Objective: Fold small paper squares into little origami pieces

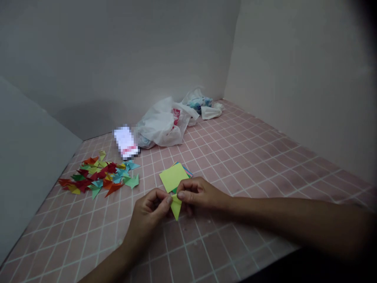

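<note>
A small piece of folded yellow paper (pixel 176 208) is held between my two hands, its pointed end hanging down toward me. My left hand (pixel 151 208) pinches its left side between thumb and fingers. On the right side, my right hand (pixel 200 192) grips the paper the same way, with its fingertips covering the upper corner. Just beyond my hands lies a stack of square coloured paper (pixel 173 177), yellow on top, with blue, pink, orange and green edges showing beneath. Part of the stack is hidden by my right hand.
At the left, a pile of folded paper cranes (pixel 101 173) in several colours spreads over the pink checked tablecloth (pixel 235 157). Behind it is a lit phone (pixel 126 141), its screen blurred. White plastic bags (pixel 165 122) and a blue-patterned packet (pixel 200 104) sit against the wall.
</note>
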Available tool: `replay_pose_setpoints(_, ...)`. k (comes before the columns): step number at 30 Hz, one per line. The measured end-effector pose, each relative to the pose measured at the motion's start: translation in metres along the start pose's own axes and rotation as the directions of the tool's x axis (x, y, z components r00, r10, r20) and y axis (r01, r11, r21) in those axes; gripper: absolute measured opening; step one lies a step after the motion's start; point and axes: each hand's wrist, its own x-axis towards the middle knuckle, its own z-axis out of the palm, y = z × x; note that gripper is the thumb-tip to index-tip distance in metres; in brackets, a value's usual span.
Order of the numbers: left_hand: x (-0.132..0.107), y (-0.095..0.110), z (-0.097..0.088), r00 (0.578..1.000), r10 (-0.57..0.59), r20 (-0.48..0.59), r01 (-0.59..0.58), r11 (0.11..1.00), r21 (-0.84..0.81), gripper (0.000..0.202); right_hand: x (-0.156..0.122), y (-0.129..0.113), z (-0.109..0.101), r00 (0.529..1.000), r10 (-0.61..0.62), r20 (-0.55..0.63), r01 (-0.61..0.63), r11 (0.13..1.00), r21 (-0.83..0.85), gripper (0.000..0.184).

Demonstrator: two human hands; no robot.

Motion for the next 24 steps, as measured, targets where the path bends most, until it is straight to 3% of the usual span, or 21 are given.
replay_pose_setpoints(5,-0.0015,0.0012,0.0015,0.99,0.142,0.019,-0.143,0.969,0.2,0.024,-0.0002,0.003,-0.0003,0.999,0.007,0.034,-0.006,1.0,-0.025,0.049)
replay_pose_setpoints(8,-0.003,0.0028,0.0027,0.982,0.185,0.04,-0.189,0.946,0.262,0.023,0.0008,0.0061,-0.0007,0.999,-0.035,0.006,0.036,0.985,-0.171,0.039)
replay_pose_setpoints(10,-0.0034,0.0038,0.0033,0.981,0.188,0.051,-0.195,0.948,0.253,0.023,0.001,0.0073,-0.0006,0.996,-0.083,0.013,0.083,0.963,-0.257,0.035)
replay_pose_setpoints(18,-0.007,0.0051,0.0024,0.985,0.15,0.087,-0.163,0.971,0.172,0.03,-0.005,-0.0014,0.0036,0.965,-0.239,0.105,0.261,0.896,-0.359,0.047)
replay_pose_setpoints(24,-0.0061,-0.0013,-0.0039,0.972,0.227,0.058,-0.234,0.947,0.219,0.032,-0.0046,-0.001,0.0027,0.967,-0.217,0.137,0.251,0.907,-0.337,0.042)
